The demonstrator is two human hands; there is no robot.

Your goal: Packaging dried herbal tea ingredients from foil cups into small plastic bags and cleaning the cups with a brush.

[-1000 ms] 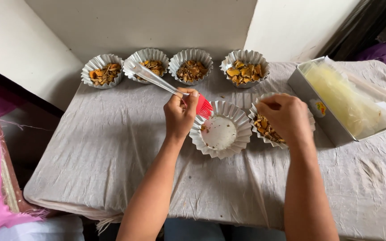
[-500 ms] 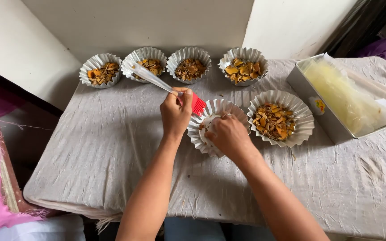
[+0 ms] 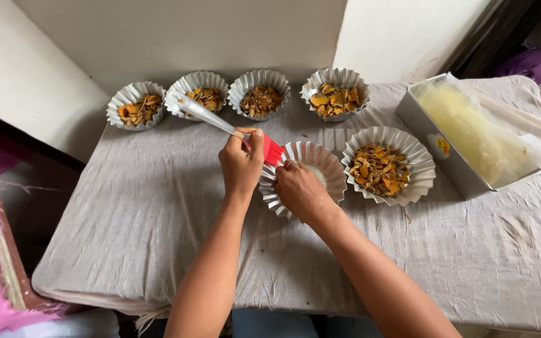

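Cloth-covered tabletop (image 3: pixel 126 219) carries everything. Our right hand (image 3: pixel 300 189) now rests inside the empty fluted tin (image 3: pixel 328 164), fingers curled, having left the filled tin (image 3: pixel 384 166) beside it. Left hand (image 3: pixel 242 164) stays clamped around the red-bristled brush (image 3: pixel 273 150).

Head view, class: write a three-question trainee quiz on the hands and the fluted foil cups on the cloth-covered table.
1. True or false: the left hand holds a red-headed brush.
2. How many foil cups hold orange-brown pieces?
3. The right hand rests on: A) the metal tray; B) the near cup; C) a back-row cup.

Key: 1 true. 2 five. 3 B.
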